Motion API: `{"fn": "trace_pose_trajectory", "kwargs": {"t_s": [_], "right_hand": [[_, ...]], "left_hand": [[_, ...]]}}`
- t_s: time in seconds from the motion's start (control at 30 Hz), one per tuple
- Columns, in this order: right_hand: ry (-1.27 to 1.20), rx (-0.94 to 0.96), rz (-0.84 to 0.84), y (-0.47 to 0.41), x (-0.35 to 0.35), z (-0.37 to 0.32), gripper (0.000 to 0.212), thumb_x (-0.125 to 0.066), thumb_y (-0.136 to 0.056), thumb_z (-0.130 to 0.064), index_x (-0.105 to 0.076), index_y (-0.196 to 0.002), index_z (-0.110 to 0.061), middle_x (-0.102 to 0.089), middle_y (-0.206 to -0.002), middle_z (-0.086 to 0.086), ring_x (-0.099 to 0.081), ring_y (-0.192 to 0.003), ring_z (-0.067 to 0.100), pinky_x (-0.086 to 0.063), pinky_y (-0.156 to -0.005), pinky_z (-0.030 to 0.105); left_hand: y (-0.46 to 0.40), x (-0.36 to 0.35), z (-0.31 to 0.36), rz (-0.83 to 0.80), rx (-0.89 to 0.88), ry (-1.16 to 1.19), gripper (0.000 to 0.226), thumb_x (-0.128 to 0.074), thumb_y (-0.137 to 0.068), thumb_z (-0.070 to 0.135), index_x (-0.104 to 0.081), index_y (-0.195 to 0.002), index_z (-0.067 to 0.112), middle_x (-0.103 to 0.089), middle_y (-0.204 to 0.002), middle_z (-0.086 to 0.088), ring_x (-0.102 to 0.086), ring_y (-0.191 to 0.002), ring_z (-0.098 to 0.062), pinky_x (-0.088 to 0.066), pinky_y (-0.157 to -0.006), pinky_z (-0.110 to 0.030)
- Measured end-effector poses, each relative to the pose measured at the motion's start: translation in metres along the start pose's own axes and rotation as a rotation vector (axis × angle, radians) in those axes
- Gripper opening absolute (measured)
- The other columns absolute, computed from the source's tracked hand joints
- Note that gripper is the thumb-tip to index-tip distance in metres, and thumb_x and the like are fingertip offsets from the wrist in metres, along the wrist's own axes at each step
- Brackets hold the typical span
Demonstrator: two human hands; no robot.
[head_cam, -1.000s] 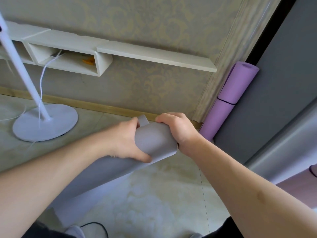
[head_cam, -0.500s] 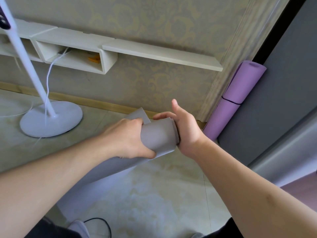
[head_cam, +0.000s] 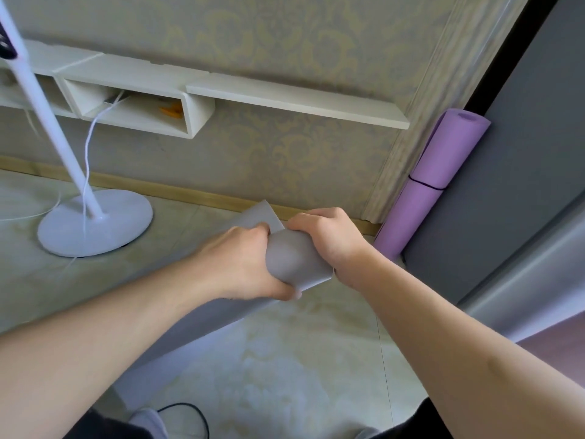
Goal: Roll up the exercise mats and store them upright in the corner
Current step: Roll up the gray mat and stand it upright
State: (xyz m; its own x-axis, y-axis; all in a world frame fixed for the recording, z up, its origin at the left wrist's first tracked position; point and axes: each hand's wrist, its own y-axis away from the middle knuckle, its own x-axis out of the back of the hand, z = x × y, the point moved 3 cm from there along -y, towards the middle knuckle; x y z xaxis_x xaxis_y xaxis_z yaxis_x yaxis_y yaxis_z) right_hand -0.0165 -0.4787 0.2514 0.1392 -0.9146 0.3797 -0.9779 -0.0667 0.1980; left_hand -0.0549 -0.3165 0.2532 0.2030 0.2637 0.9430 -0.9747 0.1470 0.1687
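**Op:** Right, notes from the remote seat. Both of my hands are on the grey mat (head_cam: 294, 258), mid-frame. Left hand (head_cam: 240, 264) is wrapped round the roll, thumb underneath, fingers (head_cam: 261, 229) curled over the top. Right hand (head_cam: 326, 239) is curled over the near end of the roll, knuckles up.

**Spotter:** Is the mat fully rolled?

**Op:** Not quite, I judge. A loose flap (head_cam: 259, 215) sticks out past my left hand toward the wall, and the rest of the roll runs down toward lower left, under my forearm. Its far end is hidden, so I cannot tell how tight it is there.

**Spotter:** So which step?

**Op:** Closing the roll, by my reading. The storage step is not yet done for this one.

**Spotter:** And the corner?

**Op:** Right of frame: a purple mat (head_cam: 440, 172) already stands upright there, banded, leaning between the wallpapered wall and a grey panel (head_cam: 506, 201).

**Spotter:** Next move?

**Op:** Probably tuck that flap in, keep a firm hold so it doesn't spring open, then stand the roll beside the purple one. Lamp base (head_cam: 95, 221) at left is well apart from that path.
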Motion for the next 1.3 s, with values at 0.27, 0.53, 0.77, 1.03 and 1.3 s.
{"fn": "trace_pose_trajectory", "kwargs": {"t_s": [0.27, 0.53, 0.77, 1.03, 1.3], "right_hand": [[-0.122, 0.084, -0.058, 0.003, 0.001, 0.003, 0.013, -0.07, -0.087, -0.018, -0.067, -0.074, -0.016, -0.059, -0.07, 0.003, -0.055, -0.069, 0.021, -0.042, -0.069, 0.033], [-0.428, -0.1, -0.17, 0.001, -0.012, 0.014, 0.037, -0.065, -0.097, -0.055, -0.075, -0.103, -0.021, -0.071, -0.104, 0.001, -0.069, -0.09, 0.024, -0.054, -0.093, 0.041], [-0.335, -0.11, -0.181, 0.003, -0.007, 0.006, 0.054, -0.068, -0.09, -0.067, -0.077, -0.111, -0.019, -0.08, -0.107, 0.007, -0.077, -0.093, 0.024, -0.057, -0.097, 0.046], [-0.269, -0.056, -0.138, -0.002, -0.005, 0.007, 0.018, -0.085, -0.086, -0.023, -0.072, -0.095, -0.014, -0.076, -0.09, 0.01, -0.073, -0.079, 0.026, -0.056, -0.075, 0.039], [-0.275, -0.181, -0.073, -0.002, -0.014, 0.013, 0.019, -0.079, -0.092, -0.033, -0.078, -0.101, -0.016, -0.081, -0.099, 0.008, -0.079, -0.092, 0.028, -0.062, -0.083, 0.042]], "left_hand": [[-0.016, -0.001, -0.032, -0.267, -0.041, 0.25, 0.084, -0.092, -0.041, 0.077, -0.063, -0.111, 0.039, -0.072, -0.105, 0.02, -0.072, -0.091, -0.002, -0.062, -0.085, -0.035], [-0.01, 0.002, -0.026, -0.132, 0.067, 0.108, 0.086, -0.08, -0.039, 0.083, -0.056, -0.109, 0.039, -0.067, -0.103, 0.015, -0.068, -0.091, -0.012, -0.061, -0.081, -0.037], [-0.002, 0.012, -0.024, -0.082, 0.078, 0.018, 0.075, -0.076, -0.047, 0.085, -0.058, -0.1, 0.036, -0.067, -0.093, 0.012, -0.067, -0.083, -0.014, -0.061, -0.076, -0.037], [0.0, 0.008, -0.025, -0.106, 0.048, 0.067, 0.081, -0.08, -0.043, 0.087, -0.053, -0.102, 0.038, -0.062, -0.1, 0.012, -0.066, -0.084, -0.012, -0.061, -0.076, -0.038], [0.004, -0.007, -0.013, 0.134, -0.087, -0.275, 0.067, -0.078, -0.067, 0.058, -0.031, -0.102, 0.026, -0.057, -0.09, 0.003, -0.058, -0.078, -0.027, -0.042, -0.059, -0.035]]}}
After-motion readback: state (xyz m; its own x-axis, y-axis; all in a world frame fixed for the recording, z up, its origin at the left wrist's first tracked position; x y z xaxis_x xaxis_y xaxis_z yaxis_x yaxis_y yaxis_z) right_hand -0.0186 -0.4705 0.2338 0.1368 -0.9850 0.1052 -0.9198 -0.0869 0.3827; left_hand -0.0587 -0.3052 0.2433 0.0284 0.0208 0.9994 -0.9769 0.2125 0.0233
